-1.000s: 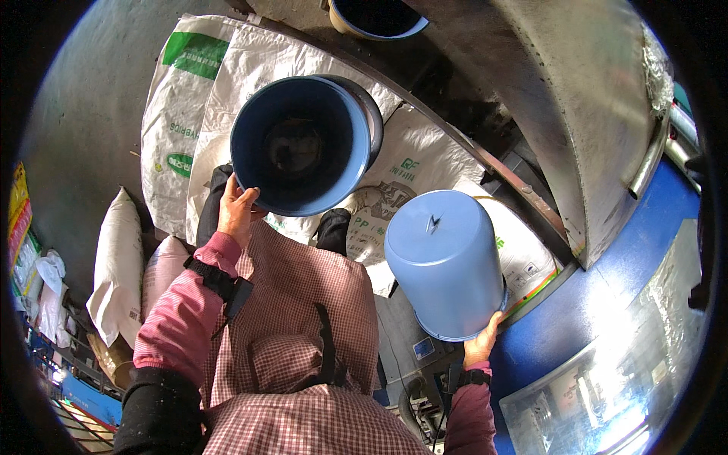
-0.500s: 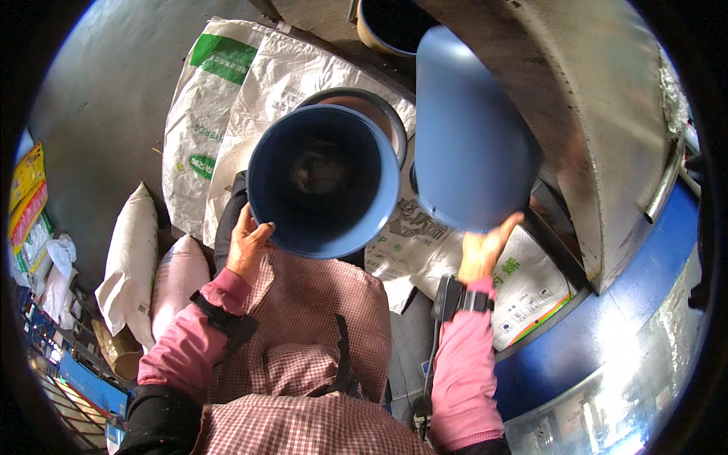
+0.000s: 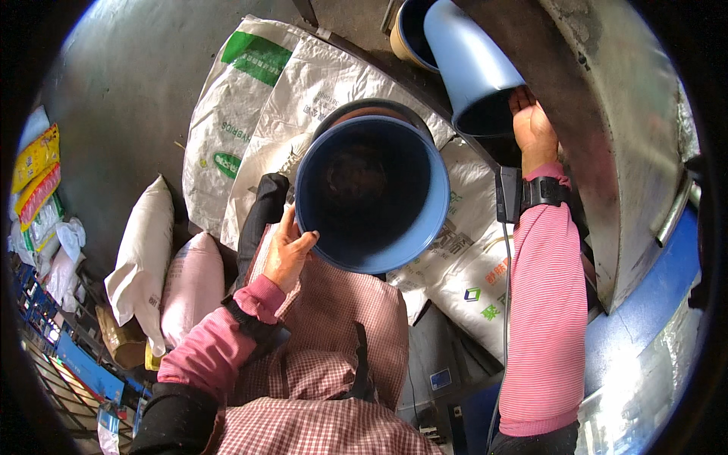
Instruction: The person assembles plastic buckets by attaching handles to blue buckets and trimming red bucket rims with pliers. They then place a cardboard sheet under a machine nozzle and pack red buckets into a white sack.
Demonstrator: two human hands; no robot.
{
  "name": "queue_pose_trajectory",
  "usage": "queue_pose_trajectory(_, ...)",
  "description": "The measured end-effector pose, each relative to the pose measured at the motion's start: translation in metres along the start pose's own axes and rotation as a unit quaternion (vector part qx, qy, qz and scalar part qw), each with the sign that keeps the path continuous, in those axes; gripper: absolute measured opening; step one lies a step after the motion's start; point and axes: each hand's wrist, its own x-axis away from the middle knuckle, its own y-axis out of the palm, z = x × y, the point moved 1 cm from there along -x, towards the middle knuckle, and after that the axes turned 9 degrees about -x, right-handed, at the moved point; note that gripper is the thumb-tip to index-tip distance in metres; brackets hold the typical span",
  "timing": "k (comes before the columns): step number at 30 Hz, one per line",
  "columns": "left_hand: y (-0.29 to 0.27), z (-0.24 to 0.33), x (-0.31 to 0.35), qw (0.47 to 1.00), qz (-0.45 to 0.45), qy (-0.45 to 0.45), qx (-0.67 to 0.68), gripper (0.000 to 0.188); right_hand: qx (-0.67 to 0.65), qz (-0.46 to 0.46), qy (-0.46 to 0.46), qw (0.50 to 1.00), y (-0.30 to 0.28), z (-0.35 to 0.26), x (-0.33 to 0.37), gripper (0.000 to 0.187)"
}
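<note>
My left hand (image 3: 284,254) grips the near-left rim of a round blue bucket (image 3: 371,197), thumb over its edge. The bucket's mouth faces up and its inside is dark. Just behind and beneath it shows the dark rim of another round container (image 3: 375,108), brownish inside. My right hand (image 3: 537,133) reaches far to the right, fingers at the rim of a second blue bucket (image 3: 472,57), which lies tilted with its mouth toward me. That bucket's far end is beside a tan round container (image 3: 409,45) with a dark-blue inside.
White woven sacks (image 3: 250,114) lie spread on the floor under the buckets. A curved metal wall (image 3: 629,152) rises close to my right arm. Two filled sacks (image 3: 144,258) stand at the left, near yellow and pink bags (image 3: 38,171). A cable (image 3: 506,303) runs along my right forearm.
My right hand has moved away from me and rightward, with the second blue bucket tipping its mouth toward me. The first blue bucket, still in my left hand, sits farther right in view.
</note>
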Motion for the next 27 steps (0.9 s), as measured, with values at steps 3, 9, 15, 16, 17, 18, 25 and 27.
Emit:
queue_pose_trajectory(3,0.002,0.0,-0.002,1.0,0.002,0.014,0.009,0.061,0.093,-0.11,0.054,0.988,0.015,-0.009,0.006,0.028)
queue_pose_trajectory(9,0.016,0.007,-0.005,1.0,0.01,-0.023,0.001,0.064,0.459,-0.216,0.032,0.861,0.032,0.024,0.122,0.032)
queue_pose_trajectory(15,0.051,0.015,-0.003,0.998,0.0,-0.053,0.044,0.067,0.717,-0.409,0.009,0.564,0.024,0.074,0.282,0.055)
queue_pose_trajectory(16,0.057,0.018,-0.001,0.997,-0.002,-0.062,0.044,0.067,0.743,-0.402,0.038,0.533,0.02,0.078,0.29,0.051)
queue_pose_trajectory(17,0.063,0.021,0.002,0.997,-0.016,-0.061,0.041,0.069,0.759,-0.372,0.0,0.534,0.017,0.077,0.294,0.033)
queue_pose_trajectory(18,0.069,0.024,0.005,0.995,-0.021,-0.09,0.046,0.07,0.777,-0.356,0.015,0.519,0.014,0.073,0.295,0.024)
queue_pose_trajectory(25,0.069,0.027,0.005,0.987,-0.12,-0.021,0.107,0.049,0.76,-0.332,-0.095,0.551,0.022,0.02,0.266,0.025)
queue_pose_trajectory(27,0.055,0.016,-0.012,0.998,-0.05,0.03,0.005,0.051,0.749,-0.309,-0.104,0.577,0.029,0.011,0.249,0.025)
